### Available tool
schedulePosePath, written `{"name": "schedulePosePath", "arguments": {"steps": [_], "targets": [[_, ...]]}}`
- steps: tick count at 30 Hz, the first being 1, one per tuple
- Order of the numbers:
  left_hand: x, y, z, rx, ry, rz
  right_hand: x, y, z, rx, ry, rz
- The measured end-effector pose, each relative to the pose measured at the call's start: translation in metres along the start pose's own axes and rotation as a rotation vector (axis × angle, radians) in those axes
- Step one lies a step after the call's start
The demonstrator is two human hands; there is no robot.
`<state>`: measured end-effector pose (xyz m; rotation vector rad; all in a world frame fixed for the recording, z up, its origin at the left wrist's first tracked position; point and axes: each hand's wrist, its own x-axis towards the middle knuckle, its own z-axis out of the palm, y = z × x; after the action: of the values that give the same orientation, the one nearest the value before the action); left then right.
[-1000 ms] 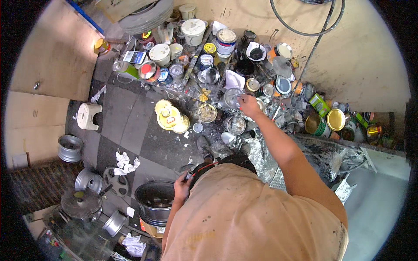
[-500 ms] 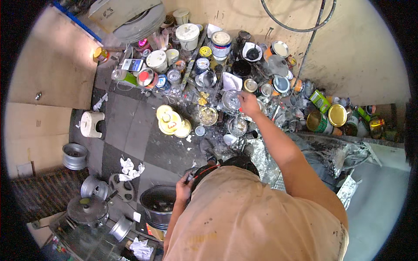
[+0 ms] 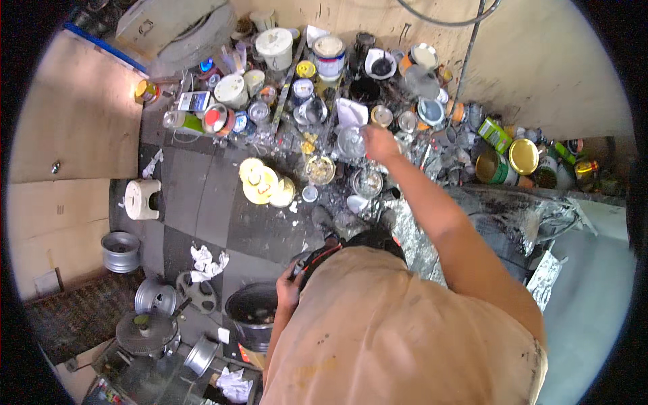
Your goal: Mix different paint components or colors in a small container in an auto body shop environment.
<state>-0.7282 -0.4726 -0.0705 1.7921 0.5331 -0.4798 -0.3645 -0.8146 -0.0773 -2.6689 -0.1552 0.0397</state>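
Observation:
My right hand (image 3: 382, 144) reaches over the cluttered worktop with its fingers closed at the right rim of a clear plastic cup (image 3: 349, 142). Its fingertips are partly hidden, and a small red spot shows under them. Beside the cup lie a white paper sheet (image 3: 352, 112) and an open tin with a smeared top (image 3: 320, 170). My left hand (image 3: 289, 289) is low by my left hip, closed around a small dark and metallic object (image 3: 298, 268) that I cannot make out. A black waist bag with red trim shows next to it.
Paint cans, tubs and cups crowd the worktop, among them a white bucket (image 3: 275, 47) and a phone (image 3: 194, 102). Yellow-lidded tins (image 3: 260, 183) stand left of my feet. A white stool (image 3: 142, 199), wheel rims (image 3: 121, 251) and a dark bucket (image 3: 251, 307) are at left.
The whole view has shifted a little, with the worktop higher in it. My right hand stays at the clear cup, and my left hand stays by my hip.

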Motion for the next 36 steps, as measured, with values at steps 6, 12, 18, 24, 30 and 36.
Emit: {"name": "schedulePosePath", "arguments": {"steps": [6,12,18,24,30,36], "targets": [[0.003,-0.015,0.006,-0.121,-0.014,-0.054,0.005,0.001,0.003,0.136,-0.105,0.019],[0.004,-0.03,0.009,-0.132,0.0,0.016,0.0,-0.014,-0.014,-0.064,-0.131,0.092],[0.004,-0.024,0.007,-0.09,-0.017,0.026,-0.002,-0.009,-0.003,0.21,-0.063,0.092],[0.002,-0.022,0.008,-0.192,-0.038,-0.065,-0.001,-0.01,-0.009,-0.034,-0.164,0.078],[0.004,-0.024,0.007,-0.117,-0.029,-0.032,-0.003,-0.009,-0.012,0.147,-0.051,0.043],[0.005,-0.027,0.009,-0.064,-0.01,-0.001,-0.001,-0.005,-0.009,0.033,-0.184,0.046]]}}
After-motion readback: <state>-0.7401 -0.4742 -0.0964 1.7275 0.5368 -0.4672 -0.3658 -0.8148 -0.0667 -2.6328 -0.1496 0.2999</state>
